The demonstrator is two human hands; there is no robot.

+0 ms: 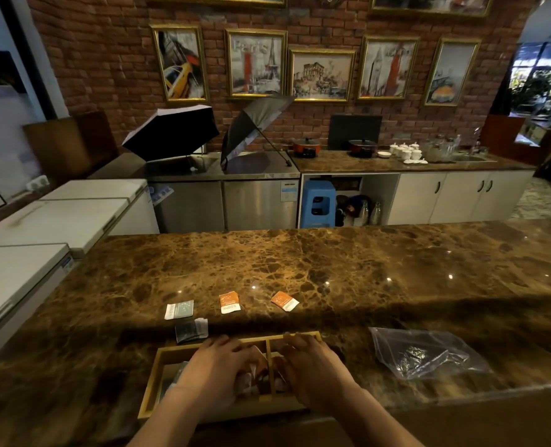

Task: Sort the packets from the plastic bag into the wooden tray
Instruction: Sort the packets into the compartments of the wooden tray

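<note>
Four packets lie loose on the table (300, 262) at twelve o'clock of the wooden tray (150, 387): two orange packets (229, 302), a green-white packet (179, 309) and a dark packet (191, 330). Both hands, left hand (216, 366) and right hand (311, 366), press over orange packets already in the tray; whether the fingers grip anything I cannot tell. At three o'clock the plastic bag (425, 353) looks nearly empty.

Two orange packets (229, 302), two green (179, 309).
</note>
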